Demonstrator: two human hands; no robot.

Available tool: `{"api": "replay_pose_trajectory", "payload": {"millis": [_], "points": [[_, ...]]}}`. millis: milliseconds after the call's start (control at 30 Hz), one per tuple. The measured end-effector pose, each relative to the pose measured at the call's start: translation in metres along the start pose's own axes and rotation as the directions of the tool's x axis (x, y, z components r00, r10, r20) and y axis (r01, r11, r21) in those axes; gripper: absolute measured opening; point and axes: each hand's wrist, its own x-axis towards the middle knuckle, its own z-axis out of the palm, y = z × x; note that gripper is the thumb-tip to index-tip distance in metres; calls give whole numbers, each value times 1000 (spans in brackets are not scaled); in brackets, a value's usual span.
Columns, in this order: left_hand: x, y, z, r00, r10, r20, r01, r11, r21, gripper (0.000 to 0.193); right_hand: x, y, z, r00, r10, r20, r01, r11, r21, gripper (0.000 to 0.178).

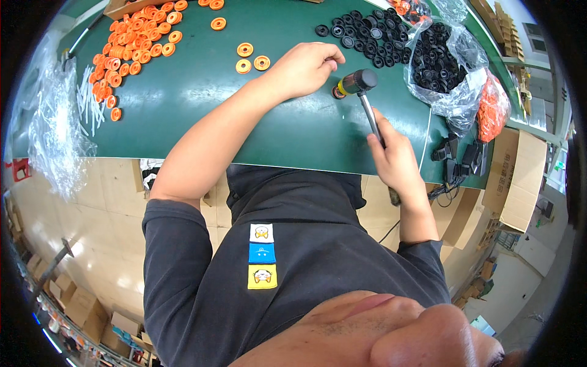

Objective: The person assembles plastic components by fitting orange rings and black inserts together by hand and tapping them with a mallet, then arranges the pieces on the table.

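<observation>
My right hand (394, 153) is wrapped around the grey handle of a mallet (356, 83) with a black and yellow head. The head lies low over the table, with one end against a small round orange piece (337, 92), most of which it covers. Just to the left of the mallet is my left hand (313, 67), its fingers curled inward; whatever they hold, if anything, is hidden. Three orange rings (245, 49) lie on the green table (257, 128), to the left of that hand.
Orange rings (137, 37) are heaped at the far left beside white plastic strips (90, 101) and clear plastic (55, 116). Loose black round parts (367, 33) lie far right, near a clear bag of black parts (437, 61). Black cabled devices (455, 159) sit at the right edge, by a cardboard box (513, 174).
</observation>
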Motion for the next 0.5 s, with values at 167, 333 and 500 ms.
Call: {"api": "replay_pose_trajectory", "payload": {"millis": [167, 333, 500], "points": [[-2, -2, 0, 999, -44, -16, 42, 997, -65, 23, -4, -11, -7, 994, 106, -1, -106, 987, 117, 47], [2, -2, 0, 998, -68, -7, 67, 988, -137, 26, -3, 5, 12, 995, -76, -70, 81, 994, 72, 49], [0, -3, -2, 996, -85, 9, 86, 981, -175, 28, -6, -1, 7, 1000, -12, -14, 13, 993, 118, 51]]}}
